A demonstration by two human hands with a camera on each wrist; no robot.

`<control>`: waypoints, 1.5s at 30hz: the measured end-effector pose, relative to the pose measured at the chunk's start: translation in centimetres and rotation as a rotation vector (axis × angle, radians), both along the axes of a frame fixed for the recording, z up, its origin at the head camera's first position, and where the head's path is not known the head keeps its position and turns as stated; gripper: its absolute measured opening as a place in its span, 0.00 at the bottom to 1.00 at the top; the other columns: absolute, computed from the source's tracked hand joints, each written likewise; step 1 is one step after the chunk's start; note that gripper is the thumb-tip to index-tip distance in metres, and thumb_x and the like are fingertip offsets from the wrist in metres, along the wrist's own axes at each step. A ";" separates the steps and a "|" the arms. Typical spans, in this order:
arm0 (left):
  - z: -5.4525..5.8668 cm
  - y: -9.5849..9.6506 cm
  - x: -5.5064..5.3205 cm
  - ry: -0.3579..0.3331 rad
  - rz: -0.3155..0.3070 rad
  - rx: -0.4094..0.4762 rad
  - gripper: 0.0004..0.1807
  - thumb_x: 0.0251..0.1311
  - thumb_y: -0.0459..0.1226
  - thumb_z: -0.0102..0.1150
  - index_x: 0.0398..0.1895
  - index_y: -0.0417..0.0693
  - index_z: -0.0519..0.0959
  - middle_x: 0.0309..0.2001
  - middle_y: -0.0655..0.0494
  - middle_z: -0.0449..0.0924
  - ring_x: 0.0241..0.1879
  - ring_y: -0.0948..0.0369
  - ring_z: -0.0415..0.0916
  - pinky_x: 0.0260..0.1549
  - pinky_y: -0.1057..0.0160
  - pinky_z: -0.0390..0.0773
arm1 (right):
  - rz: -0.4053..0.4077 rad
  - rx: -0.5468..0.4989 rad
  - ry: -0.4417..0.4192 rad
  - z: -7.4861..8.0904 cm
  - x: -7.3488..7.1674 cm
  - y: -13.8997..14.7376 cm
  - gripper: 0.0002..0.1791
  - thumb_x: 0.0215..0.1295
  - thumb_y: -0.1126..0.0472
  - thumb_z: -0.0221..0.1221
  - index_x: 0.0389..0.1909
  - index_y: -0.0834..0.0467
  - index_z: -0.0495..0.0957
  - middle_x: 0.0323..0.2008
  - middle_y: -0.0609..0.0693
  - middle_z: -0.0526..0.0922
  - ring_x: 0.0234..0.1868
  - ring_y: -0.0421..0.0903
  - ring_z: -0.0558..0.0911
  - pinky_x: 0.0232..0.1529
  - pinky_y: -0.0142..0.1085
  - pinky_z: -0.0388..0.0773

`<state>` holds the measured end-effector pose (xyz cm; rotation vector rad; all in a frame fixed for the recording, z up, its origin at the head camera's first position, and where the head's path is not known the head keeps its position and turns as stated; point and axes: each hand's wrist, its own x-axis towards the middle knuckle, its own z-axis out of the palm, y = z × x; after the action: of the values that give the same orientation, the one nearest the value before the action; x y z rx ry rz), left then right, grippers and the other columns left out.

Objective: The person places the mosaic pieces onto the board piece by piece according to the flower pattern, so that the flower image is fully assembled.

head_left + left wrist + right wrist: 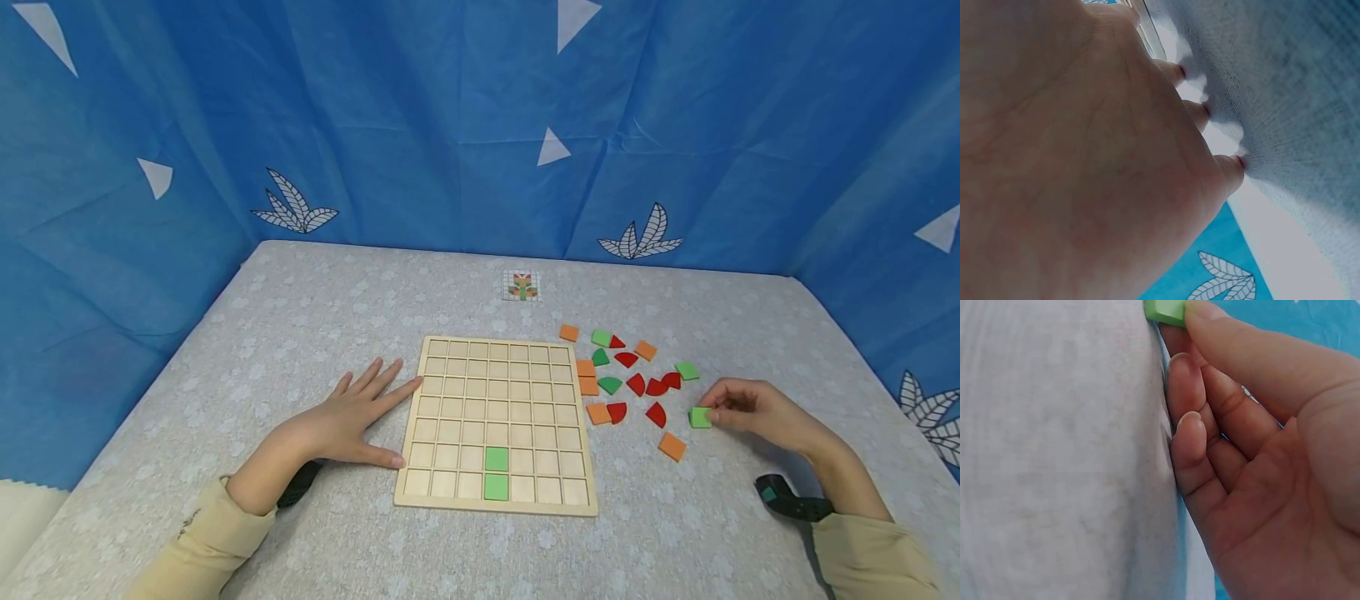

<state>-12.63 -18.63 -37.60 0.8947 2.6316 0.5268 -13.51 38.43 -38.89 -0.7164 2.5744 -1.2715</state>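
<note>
In the head view a wooden grid board lies in the middle of the table. Two light green square tiles fill neighbouring cells of one column at its near side, the upper tile directly above the lower tile. My left hand is spread flat at the board's left edge, thumb and index fingertips right at the frame. On the right, my right hand pinches a light green square tile between thumb and fingers, close over the table. The right wrist view shows that green tile at the thumb tip.
Between board and right hand lie loose orange squares, red quarter-circles, dark green quarter-circles and light green squares. A small pattern card with a flower picture lies behind the board. A blue curtain surrounds the table.
</note>
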 end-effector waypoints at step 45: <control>-0.2 -0.1 -0.1 0.003 -0.004 -0.002 0.56 0.46 0.67 0.58 0.75 0.56 0.47 0.73 0.41 0.34 0.69 0.42 0.27 0.59 0.35 0.32 | -0.238 -0.057 -0.058 3.3 0.0 -5.8 0.14 0.67 0.64 0.55 0.47 0.71 0.77 0.33 0.53 0.83 0.31 0.50 0.81 0.36 0.30 0.78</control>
<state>-12.76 -18.73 -37.85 0.9005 2.6323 0.5224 -13.50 32.65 -35.60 -0.3843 2.6472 -1.4153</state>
